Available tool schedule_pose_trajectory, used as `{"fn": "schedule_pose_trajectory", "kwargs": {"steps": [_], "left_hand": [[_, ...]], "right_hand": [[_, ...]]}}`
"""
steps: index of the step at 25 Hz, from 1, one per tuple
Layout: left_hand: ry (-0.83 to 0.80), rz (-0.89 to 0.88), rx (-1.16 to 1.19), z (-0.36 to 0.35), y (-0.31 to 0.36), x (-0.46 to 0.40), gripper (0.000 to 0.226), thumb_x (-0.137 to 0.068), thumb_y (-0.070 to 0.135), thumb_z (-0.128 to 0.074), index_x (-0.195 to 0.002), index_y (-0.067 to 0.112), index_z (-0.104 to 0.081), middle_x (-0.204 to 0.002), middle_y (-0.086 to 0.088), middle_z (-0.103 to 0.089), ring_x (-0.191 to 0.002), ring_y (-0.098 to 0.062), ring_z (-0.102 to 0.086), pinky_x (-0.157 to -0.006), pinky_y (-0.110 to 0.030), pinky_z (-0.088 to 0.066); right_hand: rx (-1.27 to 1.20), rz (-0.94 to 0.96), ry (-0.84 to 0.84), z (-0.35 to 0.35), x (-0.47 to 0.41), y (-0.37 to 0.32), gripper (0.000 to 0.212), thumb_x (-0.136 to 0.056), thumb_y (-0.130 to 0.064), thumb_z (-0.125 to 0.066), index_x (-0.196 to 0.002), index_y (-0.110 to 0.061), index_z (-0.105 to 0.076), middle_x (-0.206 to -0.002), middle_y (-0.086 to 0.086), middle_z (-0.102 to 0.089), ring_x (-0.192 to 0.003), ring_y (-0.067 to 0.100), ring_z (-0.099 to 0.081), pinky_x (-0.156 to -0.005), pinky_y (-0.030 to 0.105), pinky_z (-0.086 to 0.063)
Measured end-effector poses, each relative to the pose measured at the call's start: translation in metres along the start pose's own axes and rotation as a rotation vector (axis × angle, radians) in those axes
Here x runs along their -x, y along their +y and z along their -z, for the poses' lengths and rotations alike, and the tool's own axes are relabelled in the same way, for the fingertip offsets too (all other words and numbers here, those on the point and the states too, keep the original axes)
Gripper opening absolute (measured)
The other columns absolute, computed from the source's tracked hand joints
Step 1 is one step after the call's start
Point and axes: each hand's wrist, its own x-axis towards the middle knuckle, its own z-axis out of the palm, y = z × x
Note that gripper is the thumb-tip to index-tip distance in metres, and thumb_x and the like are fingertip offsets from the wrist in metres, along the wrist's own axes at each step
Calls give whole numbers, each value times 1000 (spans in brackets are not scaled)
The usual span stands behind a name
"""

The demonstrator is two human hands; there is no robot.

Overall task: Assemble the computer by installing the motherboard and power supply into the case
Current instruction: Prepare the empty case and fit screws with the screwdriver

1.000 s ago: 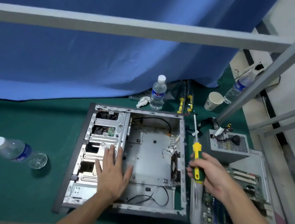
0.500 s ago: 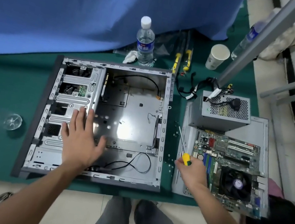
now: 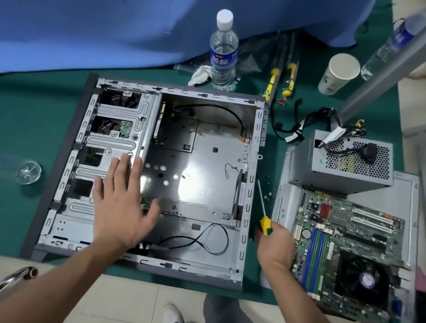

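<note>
the person's right hand (image 3: 275,243) is now gripping the screwdriver (image 3: 264,213) down on the green mat between case and motherboard, fingers curled round the yellow-green handle; a second ago it was holding the tool raised above the case's right wall, so it is being lowered, probably to be set aside. the left hand (image 3: 122,206) is still lying flat with fingers spread, holding nothing, over the case (image 3: 250,190) floor beside the drive cage. the motherboard (image 3: 334,239) is still lying outside on the detached side panel (image 3: 411,193) to the right (nothing installed yet), with a few loose screws (image 3: 267,192) just beside the shaft. farther back, the power supply (image 3: 348,163) is sitting on the same panel, cables trailing. judging from this, the next step is freeing the right hand to lift the board into the open case. beyond stand a water bottle (image 3: 223,52) and a paper cup (image 3: 338,73).
</note>
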Motion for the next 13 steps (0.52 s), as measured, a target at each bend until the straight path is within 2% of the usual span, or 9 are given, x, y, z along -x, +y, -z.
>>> {"fn": "schedule_pose_trajectory", "kwargs": {"steps": [3,6,9,11,13], "left_hand": [[-3,0,6,0,1,2,88,-83,58,-29,-157,13,-18,-163,-14,-14,-152,-29,-7,-118,-57,-11],[-20,1,15,0,2,4,87,-83,57,-29,-157,12,-19,-163,-15,-15,-152,-29,-7,-118,-57,-12],[-50,0,14,-1,1,7,88,-83,58,-27,-158,13,-14,-164,-13,-11,-152,-28,-3,-119,-57,-10],[-61,-4,23,0,-1,8,88,-84,59,-24,-158,14,-9,-165,-12,-6,-152,-27,2,-120,-57,-8],[-79,-9,47,2,0,9,88,-86,60,-23,-158,15,-5,-165,-11,-1,-152,-25,9,-120,-57,-4]], "right_hand": [[-131,33,56,12,8,-5,16,-92,-18,-66,-77,-13,-65,-60,8,-59,-53,25,-53,-51,32,-45],[-283,59,96,31,22,-17,20,-93,-25,-65,-76,-15,-65,-69,14,-65,-55,27,-65,-52,39,-52],[-401,114,86,50,38,-42,14,-94,-24,-64,-81,-20,-66,-81,4,-69,-50,10,-65,-55,41,-56],[-419,177,102,60,48,-66,11,-94,-23,-64,-83,-21,-65,-84,2,-70,-51,12,-66,-59,45,-58],[-437,246,133,66,59,-91,11,-91,-23,-67,-81,-24,-65,-77,1,-69,-54,16,-66,-59,43,-58]]}}
